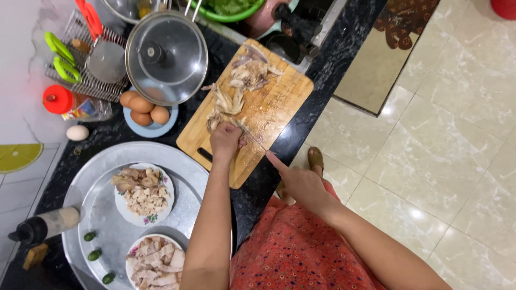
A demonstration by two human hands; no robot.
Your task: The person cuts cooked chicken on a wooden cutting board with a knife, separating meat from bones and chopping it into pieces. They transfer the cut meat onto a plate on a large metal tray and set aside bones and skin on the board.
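On board (269, 107) at table edge: cooked chicken (228, 102), soft, greasy, likely slippery, best pinned on the firm bony part. Left hand (226, 140) clenched, pressing the meat. Right hand (301, 185) grasping knife (255, 140), forefinger along blade. Nearby, tray (183, 161) with plated pieces.

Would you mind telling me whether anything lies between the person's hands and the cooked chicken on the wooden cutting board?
Nothing visible does. The left hand already presses on the pale cooked chicken pieces on the rectangular wooden cutting board, and the right hand holds a thin-bladed knife whose blade reaches the meat beside the left hand's fingers.
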